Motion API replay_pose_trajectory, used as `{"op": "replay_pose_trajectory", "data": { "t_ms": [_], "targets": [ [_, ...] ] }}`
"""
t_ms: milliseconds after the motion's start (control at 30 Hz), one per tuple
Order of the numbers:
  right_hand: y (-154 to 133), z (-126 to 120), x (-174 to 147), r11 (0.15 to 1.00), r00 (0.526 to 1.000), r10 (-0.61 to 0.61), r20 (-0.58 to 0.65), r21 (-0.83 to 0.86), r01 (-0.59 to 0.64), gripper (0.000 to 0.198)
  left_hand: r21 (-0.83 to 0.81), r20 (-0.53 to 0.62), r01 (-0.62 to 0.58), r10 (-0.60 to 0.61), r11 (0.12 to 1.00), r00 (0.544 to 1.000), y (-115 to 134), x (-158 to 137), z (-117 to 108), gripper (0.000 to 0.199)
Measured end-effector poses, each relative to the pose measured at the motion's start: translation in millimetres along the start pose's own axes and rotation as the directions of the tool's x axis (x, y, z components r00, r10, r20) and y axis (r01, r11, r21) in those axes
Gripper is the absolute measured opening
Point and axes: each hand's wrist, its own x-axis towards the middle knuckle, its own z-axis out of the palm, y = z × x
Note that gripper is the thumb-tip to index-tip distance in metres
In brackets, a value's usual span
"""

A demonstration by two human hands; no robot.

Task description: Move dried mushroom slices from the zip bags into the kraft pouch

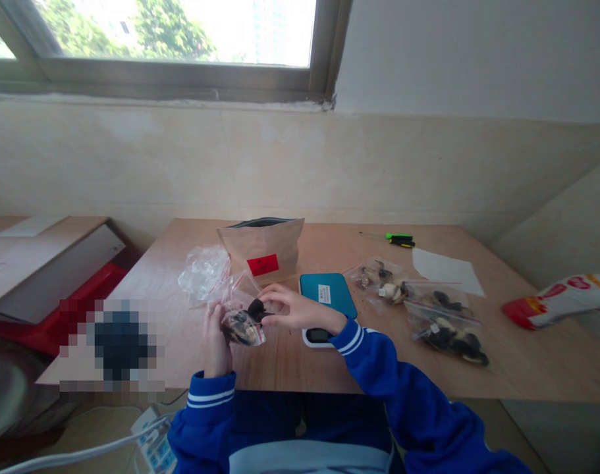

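My left hand [217, 336] is closed round the side of a small clear zip bag [241, 330] with dark and pale dried pieces inside, which look like mushrooms. At the bag's mouth, the fingers of my right hand [290, 308] pinch a dark dried mushroom piece [255, 308]. Just beyond the hands stands a brown paper pouch [250, 247] with a red label, its top open. Crumpled clear plastic bags [203, 273] lie to its left. Partly under my right forearm is a scale [336, 289] with a teal top and a dark display.
On the right lie several filled zip bags [455, 339], a white paper sheet [448, 270] and two screwdrivers [400, 239]. A red and white packet [559, 299] sits at the far right. A blurred-out dark object [120, 342] is near the table's left edge.
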Motion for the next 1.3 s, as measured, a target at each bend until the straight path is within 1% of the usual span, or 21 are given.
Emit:
{"op": "replay_pose_trajectory", "data": {
  "t_ms": [100,167,300,367,467,567,633,667,733,800,833,900,933,1000,1133,1200,1300],
  "targets": [
    [-1.8,-2.2,0.1,0.999,1.0,0.018,0.02,0.04,-0.019,0.044,-0.033,0.011,0.049,-0.049,0.998,0.999,3.5,-2.5,2.2,0.043],
    [-3.9,-3.3,0.5,0.998,1.0,0.031,0.007,0.063,-0.031,0.039,-0.039,0.025,0.072,-0.071,0.997,0.997,4.9,-3.9,3.0,0.045],
    [-6.6,-4.9,1.3,0.991,0.991,0.067,-0.113,0.122,-0.053,0.031,-0.049,0.025,0.079,-0.077,0.996,0.997,4.4,-4.6,3.4,0.045],
    [-7.2,-5.5,1.7,0.987,0.98,0.082,-0.184,0.149,-0.054,0.032,-0.056,0.032,0.07,-0.068,0.996,0.997,3.7,-4.2,3.2,0.045],
    [-9.8,-7.2,2.9,0.976,0.957,0.078,-0.281,0.217,-0.016,0.037,-0.075,0.034,0.09,-0.088,0.993,0.996,4.1,-4.5,3.3,0.045],
    [-17.7,-13.6,6.2,0.941,0.95,0.094,-0.299,0.338,0.013,0.041,-0.096,0.051,0.124,-0.119,0.988,0.992,6.2,-6.3,4.2,0.045],
    [-26.5,-23.3,11.7,0.918,0.945,0.098,-0.312,0.395,0.035,0.043,-0.104,0.055,0.137,-0.132,0.985,0.99,7.0,-7.4,4.8,0.046],
    [-31.6,-30.4,15.9,0.914,0.934,0.087,-0.345,0.4,0.063,0.044,-0.109,0.045,0.14,-0.135,0.984,0.99,7.0,-7.6,5.0,0.046],
    [-42.1,-48.5,27.5,0.923,0.887,0.038,-0.461,0.355,0.146,0.046,-0.12,0.016,0.141,-0.14,0.983,0.99,5.8,-7.2,4.7,0.046],
    [-51.3,-69.5,42.6,0.947,0.816,-0.03,-0.577,0.246,0.209,0.045,-0.114,-0.005,0.146,-0.147,0.983,0.989,3.8,-5.8,3.2,0.045],
    [-54.9,-79.8,50.7,0.96,0.789,-0.066,-0.61,0.176,0.217,0.044,-0.107,-0.014,0.144,-0.146,0.984,0.989,2.9,-4.9,2.1,0.045],
    [-59.0,-96.6,65.9,0.982,0.763,-0.133,-0.632,0.022,0.189,0.04,-0.093,-0.03,0.132,-0.136,0.987,0.99,1.6,-3.1,-0.4,0.043],
    [-59.4,-102.4,72.4,0.985,0.762,-0.162,-0.627,-0.057,0.162,0.038,-0.089,-0.038,0.125,-0.129,0.988,0.991,1.4,-2.3,-1.6,0.043],
    [-57.3,-107.9,81.5,0.973,0.776,-0.215,-0.593,-0.202,0.115,0.033,-0.091,-0.057,0.121,-0.127,0.988,0.99,1.6,-0.8,-3.9,0.041],
    [-47.6,-102.8,84.4,0.902,0.832,-0.294,-0.47,-0.424,0.08,0.026,-0.11,-0.062,0.142,-0.15,0.984,0.987,2.0,1.7,-7.3,0.039],
    [-44.2,-99.4,81.2,0.879,0.844,-0.305,-0.442,-0.472,0.07,0.024,-0.124,-0.066,0.149,-0.158,0.981,0.985,1.4,2.7,-8.7,0.038],
    [-43.8,-98.2,75.6,0.882,0.853,-0.294,-0.432,-0.467,0.067,0.026,-0.14,-0.077,0.156,-0.168,0.978,0.983,-0.4,4.1,-10.3,0.035]
  ]
}}
